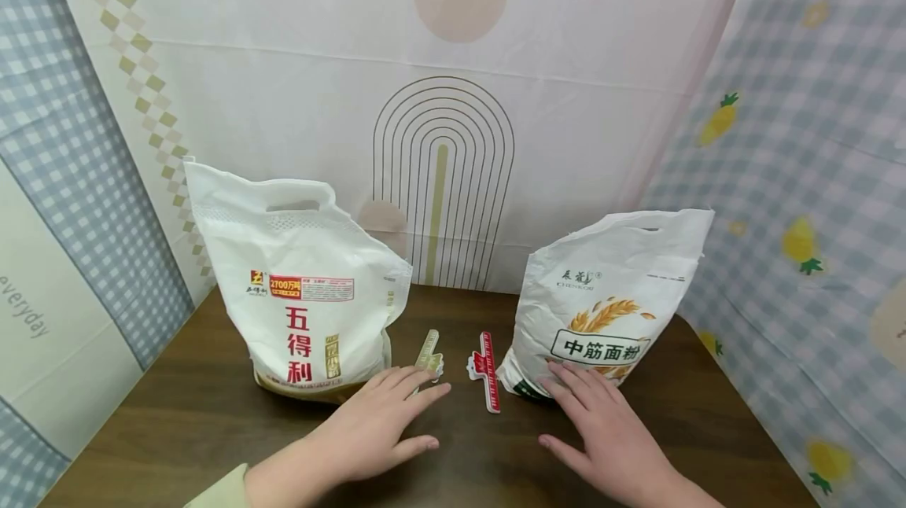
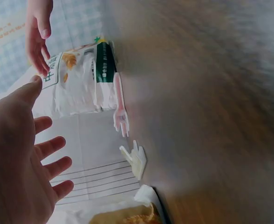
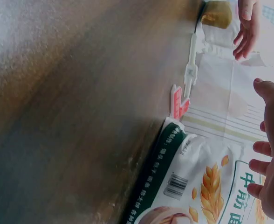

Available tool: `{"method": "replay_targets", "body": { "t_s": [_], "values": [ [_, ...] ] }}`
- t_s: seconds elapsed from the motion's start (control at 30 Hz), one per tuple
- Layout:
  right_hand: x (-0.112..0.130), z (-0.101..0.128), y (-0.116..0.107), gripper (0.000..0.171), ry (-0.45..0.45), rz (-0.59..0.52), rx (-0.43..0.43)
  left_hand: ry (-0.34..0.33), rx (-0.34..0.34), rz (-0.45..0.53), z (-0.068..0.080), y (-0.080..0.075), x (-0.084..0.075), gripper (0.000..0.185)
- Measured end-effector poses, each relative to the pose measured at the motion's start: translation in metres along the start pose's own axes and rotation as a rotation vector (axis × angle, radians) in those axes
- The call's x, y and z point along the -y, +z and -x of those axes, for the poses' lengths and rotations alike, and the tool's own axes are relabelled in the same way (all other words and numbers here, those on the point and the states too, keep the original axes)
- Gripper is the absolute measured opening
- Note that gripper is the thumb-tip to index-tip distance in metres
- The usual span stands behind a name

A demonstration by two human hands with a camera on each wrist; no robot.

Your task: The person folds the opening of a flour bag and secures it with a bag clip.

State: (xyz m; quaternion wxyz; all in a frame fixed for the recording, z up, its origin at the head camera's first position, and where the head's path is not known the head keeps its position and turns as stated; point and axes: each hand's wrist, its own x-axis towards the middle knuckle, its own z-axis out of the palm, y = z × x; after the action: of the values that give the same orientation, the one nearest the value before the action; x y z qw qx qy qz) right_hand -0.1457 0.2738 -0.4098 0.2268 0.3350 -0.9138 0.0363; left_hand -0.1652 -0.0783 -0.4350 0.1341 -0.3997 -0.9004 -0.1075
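Both hands are flat and empty on the table [image 1: 177, 414], spread apart: left hand [image 1: 378, 417] by the yellow clip [image 1: 429, 352], right hand [image 1: 602, 425] touching the right flour bag [image 1: 609, 303]. Red clip [image 1: 487, 370] lies between them. I'd pinch a clip by its handle end, keeping the left bag [image 1: 304, 288] upright.

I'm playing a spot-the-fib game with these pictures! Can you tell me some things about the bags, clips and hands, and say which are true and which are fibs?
1. Two flour bags stand on the table. True.
2. The red clip lies between the bags. True.
3. The left hand grips the red clip. False: it is open, holding nothing, beside the pale clip.
4. The right hand is a fist. False: its fingers are straight, by the wheat-picture bag.
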Motion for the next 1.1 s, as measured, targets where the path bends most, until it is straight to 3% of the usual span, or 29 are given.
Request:
{"method": "replay_targets", "body": {
  "t_s": [0.6, 0.87, 1.1],
  "values": [
    [-0.03, -0.017, -0.032, 0.061, 0.118, -0.029, -0.126, -0.177, 0.003, 0.218, -0.035, 0.0, -0.01, 0.069],
    [-0.045, -0.031, -0.049, 0.066, 0.156, -0.014, -0.186, -0.272, -0.017, 0.34, -0.057, 0.004, -0.016, 0.065],
    [-0.051, -0.045, -0.062, 0.065, 0.205, -0.019, -0.2, -0.289, -0.062, 0.389, -0.071, 0.01, -0.019, 0.063]
  ]
}}
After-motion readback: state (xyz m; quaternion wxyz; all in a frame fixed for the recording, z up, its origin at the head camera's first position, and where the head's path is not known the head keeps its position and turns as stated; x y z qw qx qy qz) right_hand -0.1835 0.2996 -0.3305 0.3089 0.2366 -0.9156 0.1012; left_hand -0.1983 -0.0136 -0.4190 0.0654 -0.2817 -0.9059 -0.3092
